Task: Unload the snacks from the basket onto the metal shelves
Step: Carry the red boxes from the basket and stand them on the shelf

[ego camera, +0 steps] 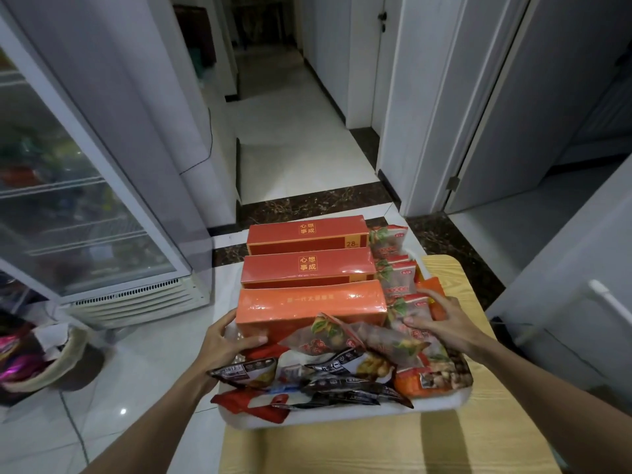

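Note:
A white basket (342, 417) full of snacks sits on a light wooden table (386, 446). Three long orange-red boxes lie side by side in it; the nearest box (307, 307) is tilted. My left hand (227, 340) grips that box's left end, thumb on its front face. My right hand (436, 319) reaches over the box's right end, fingers curled among the clear red nut packets (398, 285); its exact hold is hidden. Dark and red snack bags (328, 381) fill the basket's front.
A glass-door fridge (78, 206) with shelves stands at the left. A beige bin (44, 364) with wrappers sits on the tiled floor at lower left. A hallway runs ahead, with a grey door (533, 107) on the right.

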Demonstrator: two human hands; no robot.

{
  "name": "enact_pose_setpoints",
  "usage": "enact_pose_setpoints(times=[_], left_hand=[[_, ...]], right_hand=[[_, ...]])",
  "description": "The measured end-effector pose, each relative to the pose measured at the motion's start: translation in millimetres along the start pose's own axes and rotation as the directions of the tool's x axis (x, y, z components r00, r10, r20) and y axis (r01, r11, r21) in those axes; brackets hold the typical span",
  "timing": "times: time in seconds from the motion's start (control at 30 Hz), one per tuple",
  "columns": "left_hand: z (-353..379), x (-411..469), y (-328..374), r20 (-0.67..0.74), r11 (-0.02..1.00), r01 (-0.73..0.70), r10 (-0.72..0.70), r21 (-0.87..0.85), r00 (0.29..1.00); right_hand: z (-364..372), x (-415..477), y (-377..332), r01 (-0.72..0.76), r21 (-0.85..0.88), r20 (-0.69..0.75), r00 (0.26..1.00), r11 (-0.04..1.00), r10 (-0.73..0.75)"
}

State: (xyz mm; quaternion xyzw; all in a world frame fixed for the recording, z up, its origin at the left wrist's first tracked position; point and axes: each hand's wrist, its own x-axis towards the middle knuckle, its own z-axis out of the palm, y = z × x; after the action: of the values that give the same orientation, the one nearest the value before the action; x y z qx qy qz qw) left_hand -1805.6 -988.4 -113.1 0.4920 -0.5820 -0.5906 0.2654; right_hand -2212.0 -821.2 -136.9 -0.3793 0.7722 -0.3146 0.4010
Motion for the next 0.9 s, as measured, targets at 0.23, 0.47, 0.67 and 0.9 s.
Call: enact_pose_setpoints(times=[0.23, 0.47, 0.67, 0.9], left_hand=[[-18, -1, 7, 0.076, 0.98, -0.021, 0.006, 0.198, 0.997], [-37, 21, 58, 0.02, 0.948, -0.22, 0.221, 0.23, 0.975], [-26, 67, 84, 0.051, 0.9, -0.296, 0.296, 0.321, 0.954], [-19, 118, 106, 0.305, 0.855, -0.343, 0.232, 0.388, 0.924]], right_hand=[[-5, -22, -28, 0.078, -0.027, -0.025, 0.997, 0.997, -0.079], [-18, -10, -97, 0.286, -0.182, -0.219, 0.921, 0.941, -0.322], [0, 27, -149, 0.415, -0.16, -0.129, 0.891, 0.896, -0.436], [10, 70, -152, 0.442, -0.102, 0.065, 0.897, 0.891, -0.437]])
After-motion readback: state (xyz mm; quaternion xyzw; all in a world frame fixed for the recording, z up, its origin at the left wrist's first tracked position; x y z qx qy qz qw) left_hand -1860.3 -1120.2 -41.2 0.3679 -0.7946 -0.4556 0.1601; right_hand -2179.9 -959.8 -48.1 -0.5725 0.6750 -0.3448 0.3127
